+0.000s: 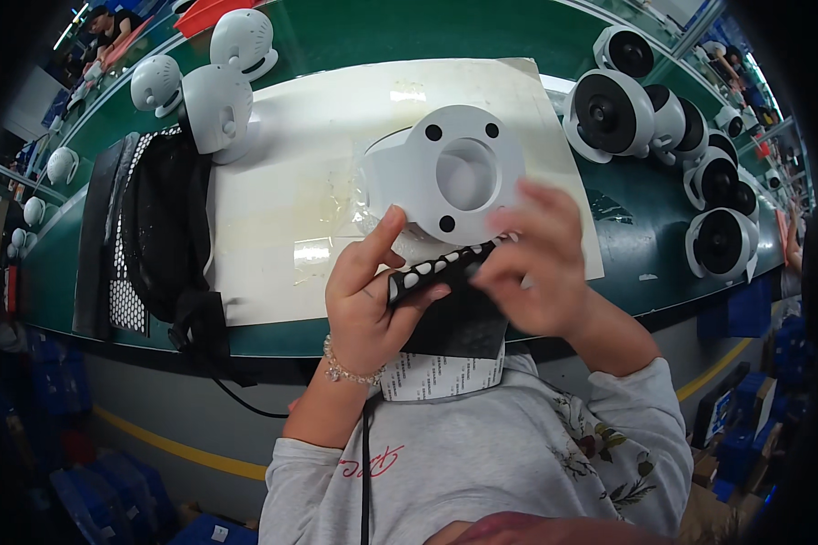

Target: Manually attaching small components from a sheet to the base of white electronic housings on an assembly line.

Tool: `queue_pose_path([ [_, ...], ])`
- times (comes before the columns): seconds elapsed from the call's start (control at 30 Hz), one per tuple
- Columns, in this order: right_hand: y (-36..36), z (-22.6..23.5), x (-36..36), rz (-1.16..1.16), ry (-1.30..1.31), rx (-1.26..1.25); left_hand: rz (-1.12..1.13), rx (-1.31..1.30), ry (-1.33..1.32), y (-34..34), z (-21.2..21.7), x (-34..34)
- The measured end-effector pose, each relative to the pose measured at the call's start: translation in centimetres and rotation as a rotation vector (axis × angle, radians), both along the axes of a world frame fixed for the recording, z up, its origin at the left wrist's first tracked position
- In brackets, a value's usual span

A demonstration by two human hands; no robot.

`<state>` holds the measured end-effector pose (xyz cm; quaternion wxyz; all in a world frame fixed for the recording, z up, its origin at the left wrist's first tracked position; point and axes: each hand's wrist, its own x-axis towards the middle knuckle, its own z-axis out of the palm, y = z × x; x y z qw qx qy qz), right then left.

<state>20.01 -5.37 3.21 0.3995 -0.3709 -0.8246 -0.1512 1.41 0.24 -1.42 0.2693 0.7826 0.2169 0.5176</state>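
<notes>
Green table on an assembly line, with a white mat under a pair of working hands.

Left hand is closed around a black strip of white oval pads, thumb up against the white camera housing, which stands on the mat just above both hands with clear film at its base. Right hand is blurred; its fingers pinch narrowly at the strip's far end, seemingly on one pad. Peeling well probably means keeping the strip steady and lifting a pad by its edge. Finished dark-lensed cameras crowd the right; white shells and a black perforated sheet lie left.
</notes>
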Motion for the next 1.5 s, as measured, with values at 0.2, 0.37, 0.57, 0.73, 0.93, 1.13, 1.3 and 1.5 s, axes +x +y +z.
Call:
queue_pose_path([
  [0.2, 0.5, 1.3, 1.6, -0.179, 0.439, -0.471, 0.028, 0.001, 0.015, -0.1, 0.1, 0.2],
  [0.37, 0.0, 2.0, 1.9, -0.258, 0.268, -0.45, 0.073, -0.064, 0.082, -0.5, 0.3, 0.4],
  [0.57, -1.0, 3.0, 2.4, -0.34, -0.193, -0.243, 0.091, -0.059, 0.096, -0.7, 0.0, 0.1],
  [0.73, 2.4, 3.8, 2.9, -0.249, 0.26, -0.331, 0.067, -0.037, 0.076, -0.5, 0.1, 0.4],
  [0.93, 8.0, 8.6, 2.4, -0.103, -0.115, -0.726, 0.004, 0.034, 0.074, -0.4, 1.0, -1.5],
  [1.13, 16.1, 7.1, 6.5, -0.02, 0.759, -0.812, -0.02, -0.123, -0.094, 0.2, 0.5, -5.8],
  [1.3, 26.0, -1.2, 9.8, -0.765, -0.268, 0.07, 0.028, -0.378, -0.102, 0.4, 0.7, -5.5],
  [1.5, 27.3, -6.2, 12.7, -0.847, -0.064, -0.421, 0.029, -0.395, -0.096, 0.4, 0.4, -6.2],
])
